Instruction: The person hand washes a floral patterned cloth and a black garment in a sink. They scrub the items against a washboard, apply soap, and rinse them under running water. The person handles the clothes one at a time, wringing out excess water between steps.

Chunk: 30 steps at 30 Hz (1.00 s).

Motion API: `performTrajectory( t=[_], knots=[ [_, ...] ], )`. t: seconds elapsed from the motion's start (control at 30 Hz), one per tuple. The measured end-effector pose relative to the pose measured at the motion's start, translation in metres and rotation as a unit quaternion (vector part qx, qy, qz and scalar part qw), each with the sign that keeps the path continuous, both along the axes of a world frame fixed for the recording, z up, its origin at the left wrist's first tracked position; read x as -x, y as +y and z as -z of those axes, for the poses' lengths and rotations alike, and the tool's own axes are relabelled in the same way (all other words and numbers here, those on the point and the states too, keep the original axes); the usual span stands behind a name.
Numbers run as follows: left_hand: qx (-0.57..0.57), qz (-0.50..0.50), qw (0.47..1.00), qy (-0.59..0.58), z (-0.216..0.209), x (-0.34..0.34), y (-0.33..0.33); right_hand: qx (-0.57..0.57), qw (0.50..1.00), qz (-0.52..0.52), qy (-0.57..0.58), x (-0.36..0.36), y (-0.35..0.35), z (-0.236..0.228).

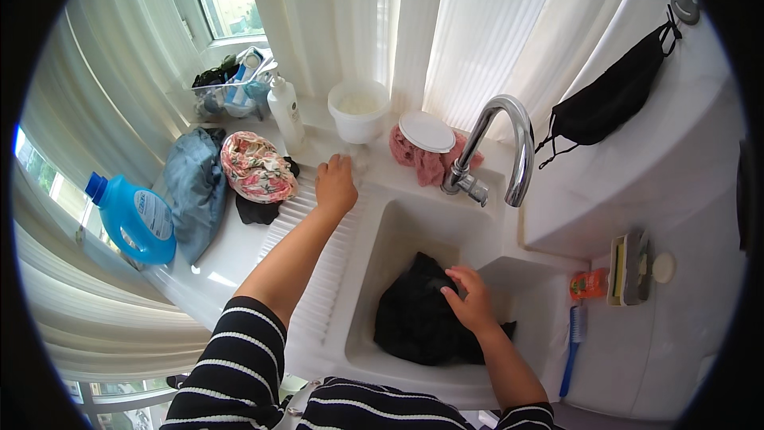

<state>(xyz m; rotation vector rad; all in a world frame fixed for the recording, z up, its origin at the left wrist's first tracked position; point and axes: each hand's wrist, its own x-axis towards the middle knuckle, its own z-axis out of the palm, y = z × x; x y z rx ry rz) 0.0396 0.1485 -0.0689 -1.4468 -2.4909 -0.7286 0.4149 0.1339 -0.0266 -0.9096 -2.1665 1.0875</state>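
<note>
My left hand [337, 185] is at the top of the white ribbed washboard [318, 259], just in front of a white plastic tub [359, 111]. Its fingers are curled and face away, so whatever they may hold is hidden. A small whitish patch lies beside the fingertips, too unclear to name. Over the white sink [374, 231], my right hand [469, 300] is open, thumb and fingers apart, at a bunched black cloth [414, 322]. Whether it touches the cloth I cannot tell.
A chrome faucet [517, 135] arches over the sink's far right. Left stand a blue detergent bottle [135, 219], blue-grey cloth [197, 187], floral cloth [256, 166] and white pump bottle [285, 111]. A white lid [427, 132] rests on pink cloth; a blue brush [571, 350] lies right.
</note>
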Motion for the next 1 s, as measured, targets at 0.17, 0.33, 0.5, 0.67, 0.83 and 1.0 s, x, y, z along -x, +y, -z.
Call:
performTrajectory(
  t=[0.17,0.33,0.5,0.67,0.83,1.0],
  knots=[
    [0.075,-0.065,0.993,0.056,-0.016,0.036,0.016,0.067,0.995,-0.002,-0.073,-0.022,-0.01,-0.001],
    [-0.036,-0.08,0.992,0.088,-0.034,0.031,-0.006,0.097,0.976,-0.031,-0.191,-0.054,-0.002,0.041],
    [-0.183,0.22,0.957,-0.052,-0.049,-0.09,-0.042,-0.039,0.918,-0.123,-0.374,-0.049,-0.032,0.091],
    [0.186,0.322,0.894,-0.25,-0.003,-0.18,-0.08,0.026,0.892,-0.21,-0.4,-0.02,-0.015,0.099],
    [0.293,-0.019,0.75,-0.594,0.028,-0.201,-0.093,0.121,0.979,-0.081,-0.142,-0.042,-0.001,-0.006],
    [0.206,-0.142,0.601,-0.759,0.056,-0.215,-0.106,0.119,0.993,0.015,0.003,-0.07,-0.01,-0.085]
  ],
)
